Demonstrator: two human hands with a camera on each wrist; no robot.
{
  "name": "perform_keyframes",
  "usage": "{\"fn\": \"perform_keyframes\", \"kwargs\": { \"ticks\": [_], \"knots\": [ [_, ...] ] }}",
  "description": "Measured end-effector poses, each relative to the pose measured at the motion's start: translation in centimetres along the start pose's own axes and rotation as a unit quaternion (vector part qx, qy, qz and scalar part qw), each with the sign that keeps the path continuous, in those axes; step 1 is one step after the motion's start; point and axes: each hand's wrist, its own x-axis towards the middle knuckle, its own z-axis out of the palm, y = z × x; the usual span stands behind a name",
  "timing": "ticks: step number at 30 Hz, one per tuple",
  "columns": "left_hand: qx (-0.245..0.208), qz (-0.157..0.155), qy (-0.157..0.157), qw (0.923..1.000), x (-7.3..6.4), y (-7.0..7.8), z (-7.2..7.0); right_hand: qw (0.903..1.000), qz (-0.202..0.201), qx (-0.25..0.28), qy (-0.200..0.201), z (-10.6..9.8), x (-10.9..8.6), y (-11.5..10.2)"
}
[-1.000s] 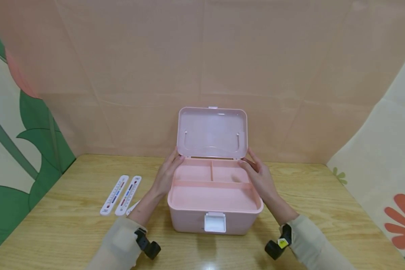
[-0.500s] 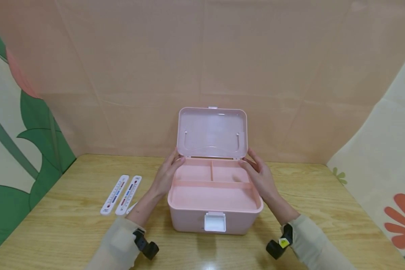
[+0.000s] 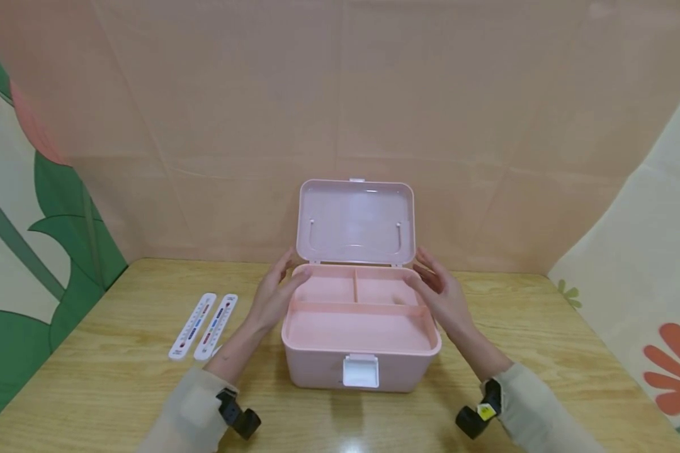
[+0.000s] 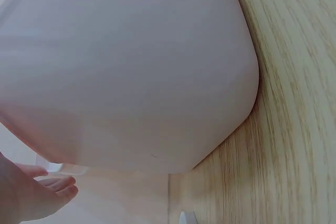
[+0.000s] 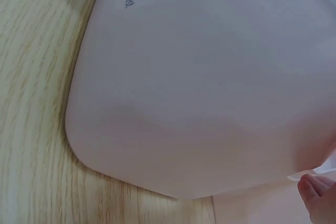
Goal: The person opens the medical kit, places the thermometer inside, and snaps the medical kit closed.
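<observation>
A pink plastic medicine chest (image 3: 360,371) stands on the table with its lid (image 3: 356,221) raised at the back. Its inside shows a wide front section and two smaller rear ones. My left hand (image 3: 272,296) is beside the chest's left rear corner, fingers extended and thumb over the rim. On the opposite side, my right hand (image 3: 444,299) has its thumb near the right rear rim and its fingers loosely bent behind. Neither hand grips anything. In the right wrist view, lettering marks the chest wall (image 5: 199,77); the left wrist view shows the plain wall (image 4: 157,77) and fingertips (image 4: 65,190) behind it.
Two white strip thermometers (image 3: 192,326) lie left of the chest on the wooden table (image 3: 113,384). The edge of another white piece peeks out by the left forearm. A beige cloth backdrop (image 3: 232,126) hangs behind the table.
Both hands have loosened from the chest's rear corners and spread slightly outward, the wrists moving apart. The chest and its raised lid stay about where they were.
</observation>
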Motion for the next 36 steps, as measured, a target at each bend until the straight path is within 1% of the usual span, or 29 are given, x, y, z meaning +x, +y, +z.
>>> {"fn": "perform_keyframes", "kwargs": {
  "ticks": [2,7,10,18,23,25,30,36],
  "knots": [
    [0.010,-0.002,0.000,0.9999,-0.1,0.1,-0.1,1.0000,-0.007,0.000,-0.003,-0.2,-0.2,0.0],
    [0.037,0.001,-0.001,0.9993,-0.5,0.1,-0.4,0.9998,-0.007,-0.014,-0.014,-0.5,-0.5,0.0],
    [0.050,0.015,-0.001,0.9987,-0.7,0.2,-0.5,0.9995,-0.011,-0.023,-0.018,-0.7,-0.8,0.1],
    [0.087,0.045,-0.009,0.9951,-1.3,0.4,-0.8,0.9983,-0.041,-0.033,-0.026,-1.0,-1.7,0.4],
    [0.094,0.061,-0.003,0.9937,-1.8,0.4,-0.9,0.9970,-0.054,-0.046,-0.033,-1.3,-2.3,0.4],
    [0.093,0.061,-0.003,0.9938,-2.0,0.5,-1.0,0.9965,-0.056,-0.049,-0.036,-1.4,-2.5,0.4],
    [0.094,0.074,0.001,0.9929,-2.3,0.6,-0.9,0.9957,-0.054,-0.060,-0.045,-1.7,-3.1,0.5],
    [0.096,0.096,0.002,0.9908,-2.6,0.5,-1.0,0.9948,-0.066,-0.060,-0.050,-1.8,-3.8,0.6]
  ]
}}
